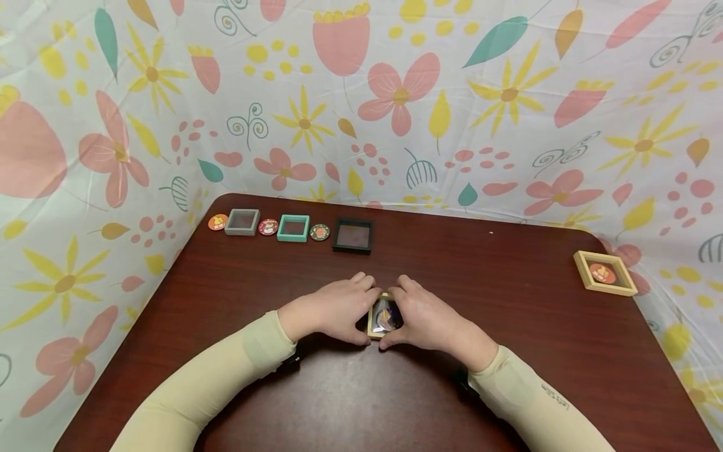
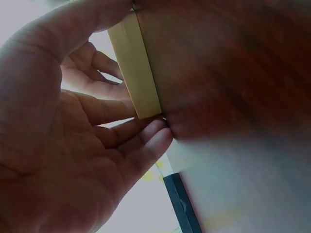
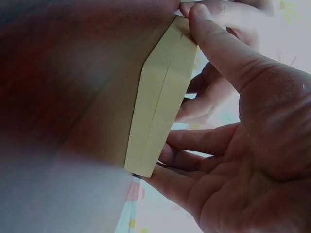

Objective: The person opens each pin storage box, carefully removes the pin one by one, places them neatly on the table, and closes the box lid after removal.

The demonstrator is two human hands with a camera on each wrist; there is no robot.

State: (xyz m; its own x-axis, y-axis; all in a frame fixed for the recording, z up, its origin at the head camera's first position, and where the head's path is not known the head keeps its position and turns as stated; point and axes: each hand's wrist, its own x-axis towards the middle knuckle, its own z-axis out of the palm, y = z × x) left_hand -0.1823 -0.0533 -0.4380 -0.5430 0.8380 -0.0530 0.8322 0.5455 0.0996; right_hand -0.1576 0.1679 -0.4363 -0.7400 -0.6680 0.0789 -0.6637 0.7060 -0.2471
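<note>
A small yellow display frame [image 1: 385, 318] lies on the table in front of me, with a round badge behind its clear window. My left hand [image 1: 341, 309] grips its left side, thumb at the near edge and fingers at the far edge. From the other side my right hand [image 1: 430, 319] holds the frame the same way, covering its right border. In the left wrist view, the frame's side wall [image 2: 136, 68] shows between thumb and fingers. The right wrist view has the thumb tip at one corner of the frame [image 3: 160, 102] and fingertips at the other end.
Along the table's back left stand a grey frame [image 1: 242, 222], a turquoise frame [image 1: 294, 237] and a black frame [image 1: 353, 246]. Between them lie round badges: orange [image 1: 217, 222], red [image 1: 268, 227] and dark green [image 1: 319, 232]. Another yellow frame [image 1: 605, 287] with an orange badge sits at the right edge.
</note>
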